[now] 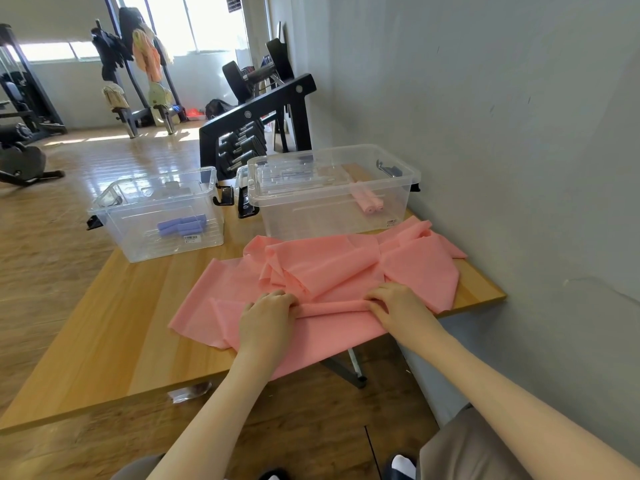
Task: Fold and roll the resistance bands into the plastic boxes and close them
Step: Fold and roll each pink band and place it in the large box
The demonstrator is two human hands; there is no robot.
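Setting: gym; dumbbell rack [242,140] beside wooden table [138,323]; weight machines [20,109] on wood floor [69,188].

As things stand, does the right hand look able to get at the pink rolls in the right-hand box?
Probably yes. That clear box has no lid on and stands just beyond the loose pink band, with the pink rolls by its near wall. But the right hand now grips the band's fold and must let go first.

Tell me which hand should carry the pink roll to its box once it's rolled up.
Probably the right hand: the box already holding pink rolls stands on the table's right side, straight beyond it. The left hand sits nearer the box with purple rolls.
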